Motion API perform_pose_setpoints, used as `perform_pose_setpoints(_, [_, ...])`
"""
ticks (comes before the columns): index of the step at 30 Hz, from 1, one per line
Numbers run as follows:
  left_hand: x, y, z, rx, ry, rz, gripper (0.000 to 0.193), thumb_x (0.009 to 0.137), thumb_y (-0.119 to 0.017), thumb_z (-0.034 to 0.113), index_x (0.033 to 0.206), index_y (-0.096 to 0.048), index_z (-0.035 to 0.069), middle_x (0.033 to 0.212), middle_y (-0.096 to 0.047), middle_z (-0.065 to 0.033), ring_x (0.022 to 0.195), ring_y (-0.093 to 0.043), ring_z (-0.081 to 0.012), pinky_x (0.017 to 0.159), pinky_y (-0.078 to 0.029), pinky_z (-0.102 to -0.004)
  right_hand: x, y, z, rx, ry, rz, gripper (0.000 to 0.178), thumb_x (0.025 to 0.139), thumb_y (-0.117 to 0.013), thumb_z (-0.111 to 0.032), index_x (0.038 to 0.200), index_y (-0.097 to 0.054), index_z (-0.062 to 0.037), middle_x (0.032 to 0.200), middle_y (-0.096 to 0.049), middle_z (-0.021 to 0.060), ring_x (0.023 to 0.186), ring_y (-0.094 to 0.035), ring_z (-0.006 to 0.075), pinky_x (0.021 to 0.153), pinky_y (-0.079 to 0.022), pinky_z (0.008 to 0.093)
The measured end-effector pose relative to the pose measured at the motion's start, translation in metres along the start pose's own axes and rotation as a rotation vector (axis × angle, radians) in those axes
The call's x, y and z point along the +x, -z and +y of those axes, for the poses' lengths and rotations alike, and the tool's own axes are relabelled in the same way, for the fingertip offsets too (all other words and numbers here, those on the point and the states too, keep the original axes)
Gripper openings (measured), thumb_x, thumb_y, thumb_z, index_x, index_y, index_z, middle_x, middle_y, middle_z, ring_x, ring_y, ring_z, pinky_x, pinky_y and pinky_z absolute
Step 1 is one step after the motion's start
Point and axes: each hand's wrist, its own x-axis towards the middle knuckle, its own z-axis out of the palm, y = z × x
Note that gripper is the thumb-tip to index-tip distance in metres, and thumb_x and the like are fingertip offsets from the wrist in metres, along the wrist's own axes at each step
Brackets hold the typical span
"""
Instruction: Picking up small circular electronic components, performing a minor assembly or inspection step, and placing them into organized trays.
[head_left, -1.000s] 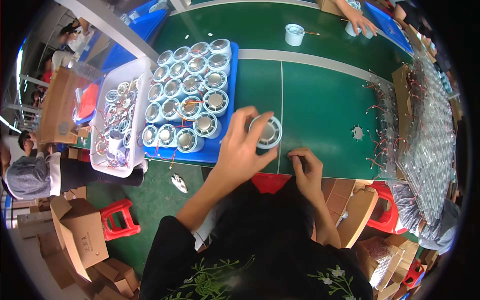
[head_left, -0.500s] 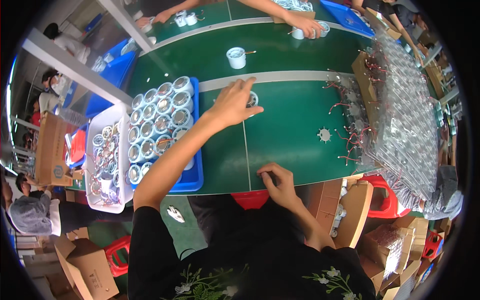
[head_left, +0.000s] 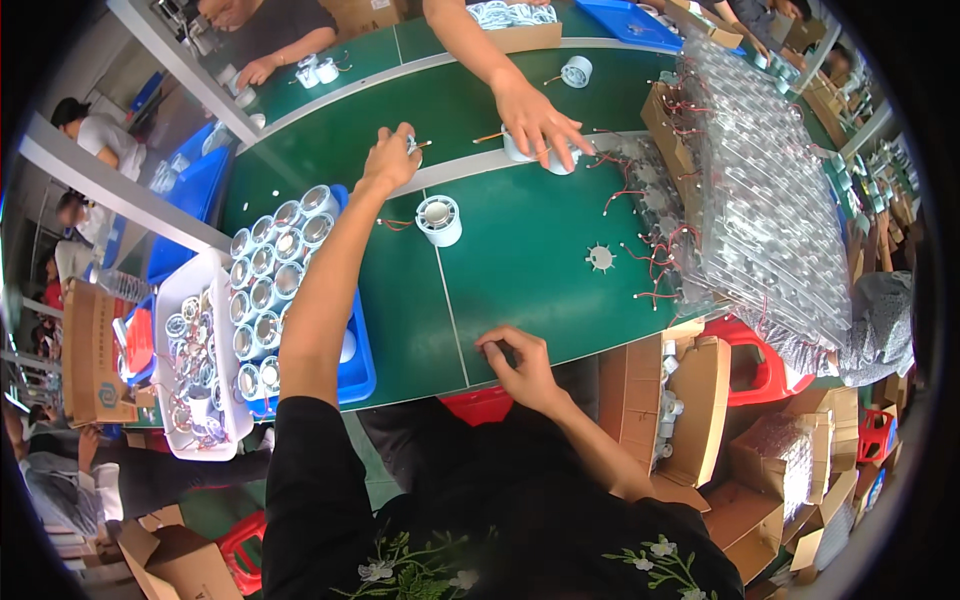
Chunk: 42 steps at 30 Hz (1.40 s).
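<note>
My left hand (head_left: 392,160) reaches to the far side of the green bench, fingers closed round a white cup-shaped part (head_left: 413,145) that they mostly cover. Nearer me, a similar white cup-shaped part (head_left: 439,220) stands upright on the bench seam, a metal disc in its top and thin wires out to the left. My right hand (head_left: 522,371) rests at the bench's near edge, fingers curled, with nothing visible in them. A flat, silver toothed disc (head_left: 600,257) lies to the right.
Left stand a blue tray (head_left: 357,378) of white cups and a white bin (head_left: 238,417) of loose parts. Stacked clear plastic trays (head_left: 775,190) with red wires fill the right. Across the grey rail (head_left: 470,166), a co-worker's hand (head_left: 540,122) covers white cups. Another cup (head_left: 576,71) stands beyond.
The view has shifted. My left hand has left the cup on the seam and moved farther out to another cup. A co-worker's hand has come nearer with cups beneath it.
</note>
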Motion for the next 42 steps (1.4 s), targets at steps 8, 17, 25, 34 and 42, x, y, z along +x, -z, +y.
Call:
perform_pose_setpoints(8, [-0.066, 0.057, 0.023, -0.114, -0.251, 0.229, 0.044, 0.080, -0.069, 0.024, 0.119, -0.055, 0.010, 0.113, -0.057, -0.0206, 0.097, -0.061, -0.0402, 0.083, -0.051, -0.0433, 0.039, 0.046, -0.011, -0.149, 0.018, 0.171, 0.010, 0.089, -0.054, 0.000, 0.096, -0.062, 0.0023, 0.083, -0.065, 0.0091, 0.077, -0.061, 0.0156, 0.070, -0.049, 0.0264])
perform_pose_setpoints(17, [-0.111, -0.004, 0.045, -0.321, -0.227, 0.061, 0.040, 0.087, -0.063, 0.024, 0.121, -0.052, 0.006, 0.114, -0.055, -0.0215, 0.091, -0.062, -0.0394, 0.079, -0.051, -0.0431, 0.206, 0.084, -0.003, -1.130, 0.351, 0.551, 0.048, 0.081, -0.067, -0.021, 0.125, -0.052, -0.0123, 0.125, -0.047, 0.0139, 0.108, -0.045, 0.0382, 0.093, -0.039, 0.0506])
perform_pose_setpoints(25, [-0.139, -0.024, 0.101, -0.415, -0.230, 0.150, 0.044, 0.084, -0.065, 0.019, 0.121, -0.048, 0.001, 0.117, -0.052, -0.0246, 0.089, -0.062, -0.0418, 0.082, -0.049, -0.0469, 0.254, 0.089, 0.037, -1.451, -0.012, 0.095, 0.055, 0.085, -0.062, -0.038, 0.135, -0.046, -0.0228, 0.132, -0.045, 0.0157, 0.126, -0.038, 0.0382, 0.097, -0.032, 0.0598])
perform_pose_setpoints(34, [-0.146, 0.011, 0.076, -0.356, -0.351, 0.088, 0.050, 0.072, -0.070, 0.000, 0.118, -0.049, 0.004, 0.114, -0.057, -0.0199, 0.101, -0.058, -0.0401, 0.084, -0.049, -0.0436, 0.178, 0.095, 0.007, -1.287, 0.152, 0.014, 0.054, 0.086, -0.063, -0.035, 0.135, -0.046, -0.0195, 0.130, -0.048, 0.0131, 0.120, -0.046, 0.0331, 0.099, -0.031, 0.0552])
perform_pose_setpoints(42, [-0.166, 0.013, 0.067, -0.239, -0.351, -0.006, 0.047, 0.068, -0.063, -0.007, 0.111, -0.052, 0.005, 0.111, -0.059, -0.0158, 0.104, -0.055, -0.0391, 0.084, -0.048, -0.0446, 0.091, 0.053, -0.028, -0.811, 0.400, -0.081, 0.042, 0.081, -0.069, -0.017, 0.121, -0.058, -0.0121, 0.126, -0.050, 0.0100, 0.118, -0.042, 0.0320, 0.098, -0.032, 0.0475])
